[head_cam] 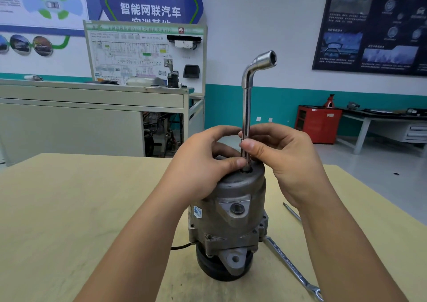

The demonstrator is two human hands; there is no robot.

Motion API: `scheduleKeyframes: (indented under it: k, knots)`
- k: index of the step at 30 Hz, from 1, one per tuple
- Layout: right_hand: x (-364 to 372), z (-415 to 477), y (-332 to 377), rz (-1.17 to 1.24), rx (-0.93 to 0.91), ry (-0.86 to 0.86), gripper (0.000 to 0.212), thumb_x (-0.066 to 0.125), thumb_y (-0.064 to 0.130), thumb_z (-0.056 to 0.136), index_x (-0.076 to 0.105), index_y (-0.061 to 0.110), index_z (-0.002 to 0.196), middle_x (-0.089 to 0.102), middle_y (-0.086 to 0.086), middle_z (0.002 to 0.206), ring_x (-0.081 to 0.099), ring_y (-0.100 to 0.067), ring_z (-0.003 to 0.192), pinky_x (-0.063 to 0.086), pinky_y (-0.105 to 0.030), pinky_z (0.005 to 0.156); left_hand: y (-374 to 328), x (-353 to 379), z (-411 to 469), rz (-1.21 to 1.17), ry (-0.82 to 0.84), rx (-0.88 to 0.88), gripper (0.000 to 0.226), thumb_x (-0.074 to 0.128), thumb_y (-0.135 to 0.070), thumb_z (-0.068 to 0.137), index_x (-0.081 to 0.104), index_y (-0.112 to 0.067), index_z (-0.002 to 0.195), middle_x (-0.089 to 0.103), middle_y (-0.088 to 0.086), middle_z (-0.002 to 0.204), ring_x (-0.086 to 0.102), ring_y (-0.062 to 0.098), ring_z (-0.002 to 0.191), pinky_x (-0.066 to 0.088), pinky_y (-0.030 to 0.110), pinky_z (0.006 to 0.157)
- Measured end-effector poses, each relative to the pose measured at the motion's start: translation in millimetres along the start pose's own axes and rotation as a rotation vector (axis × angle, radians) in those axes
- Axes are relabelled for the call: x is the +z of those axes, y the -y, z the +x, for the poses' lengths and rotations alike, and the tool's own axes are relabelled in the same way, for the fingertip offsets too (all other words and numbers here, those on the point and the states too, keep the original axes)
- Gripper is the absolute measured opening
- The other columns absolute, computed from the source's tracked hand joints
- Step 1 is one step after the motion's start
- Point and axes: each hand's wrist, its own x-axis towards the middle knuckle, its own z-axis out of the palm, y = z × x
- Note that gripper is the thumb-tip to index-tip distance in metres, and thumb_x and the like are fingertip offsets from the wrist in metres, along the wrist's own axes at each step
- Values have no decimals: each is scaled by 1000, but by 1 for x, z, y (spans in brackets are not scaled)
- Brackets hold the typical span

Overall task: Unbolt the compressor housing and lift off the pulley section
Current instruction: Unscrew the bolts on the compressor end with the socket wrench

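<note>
Spanning the near scene: a pale wooden table (69, 209), the largest item. Standing on it at centre, an air-conditioning compressor (233, 211), upright, grey cast housing uppermost, black pulley section (217, 269) at the bottom against the tabletop, still attached. A threaded port faces the viewer on the housing's near side; a blue sticker sits to its left. Left hand (203, 167): rests on the housing top, fingers closed round the lower shaft of the wrench. Right hand (284, 161): thumb and fingers pinched on the same shaft just above, touching the left hand's fingertips. L-shaped socket wrench (248, 103): chrome, vertical, lower end seated on the housing's top face, upper socket bent toward the right. Combination spanner (293, 267): flat on the table, right of the compressor. A second slim tool (291, 211) lies partly hidden behind the right forearm; type unclear.
</note>
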Motion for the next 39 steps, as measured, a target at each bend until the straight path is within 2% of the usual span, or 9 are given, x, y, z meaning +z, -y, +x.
scheduleKeyframes:
  k: [4, 8, 11, 15, 18, 27, 34, 39]
  knots:
    - [1, 0, 0, 13, -5, 11, 19, 66, 8, 74, 68, 22, 87, 73, 10, 77, 70, -6, 77, 52, -14, 68, 2, -1, 1, -36, 34, 5, 46, 72, -10, 84, 57, -41, 114, 75, -12, 87, 69, 4, 92, 49, 41, 96]
    - [-1, 0, -2, 1, 16, 8, 23, 61, 0, 83, 68, 21, 92, 74, 5, 82, 71, -12, 83, 53, -18, 69, 1, 1, 1, -19, 0, 9, 44, 74, -14, 82, 54, -49, 100, 74, -16, 82, 69, 5, 88, 50, 42, 94]
    - [-1, 1, -1, 9, 12, 17, 25, 61, -1, 83, 68, 21, 92, 74, 5, 83, 71, -12, 85, 54, -19, 71, 0, 2, 0, -20, -20, 6, 44, 76, -16, 80, 54, -50, 98, 74, -14, 82, 69, 9, 89, 50, 44, 93]
    - [0, 0, 0, -41, -14, 13, 21, 70, 6, 77, 68, 26, 85, 72, 12, 77, 67, -4, 78, 53, -17, 71, -2, 3, 0, -13, -37, 3, 42, 80, -24, 75, 53, -51, 93, 72, -17, 78, 67, 6, 81, 52, 39, 87]
    - [-2, 0, -1, -47, -17, 1, 20, 72, 7, 75, 68, 25, 84, 71, 11, 75, 67, -4, 77, 54, -19, 72, -2, 4, 0, -2, -44, 4, 41, 81, -28, 73, 53, -51, 91, 71, -20, 76, 65, 3, 77, 52, 34, 83]
    - [-2, 1, -2, -26, -12, 14, 23, 64, 4, 81, 68, 25, 89, 73, 13, 81, 69, -4, 81, 52, -15, 70, 0, 1, -1, -26, -1, 7, 43, 74, -12, 82, 55, -49, 95, 74, -19, 84, 68, -1, 85, 51, 40, 93]
    - [-2, 1, -1, -15, 22, 21, 24, 61, 1, 84, 68, 22, 92, 74, 6, 84, 70, -13, 86, 55, -22, 76, -2, 4, -1, -9, -40, -1, 45, 78, -19, 78, 51, -51, 94, 72, -22, 78, 67, 2, 83, 50, 38, 91]
    - [-2, -2, 0, -103, -7, 49, 15, 73, 24, 71, 72, 35, 81, 73, 9, 87, 67, -10, 89, 54, -28, 81, -3, 4, -1, 12, -56, -18, 44, 79, -25, 77, 50, -49, 99, 71, -24, 81, 65, 2, 89, 49, 37, 89]
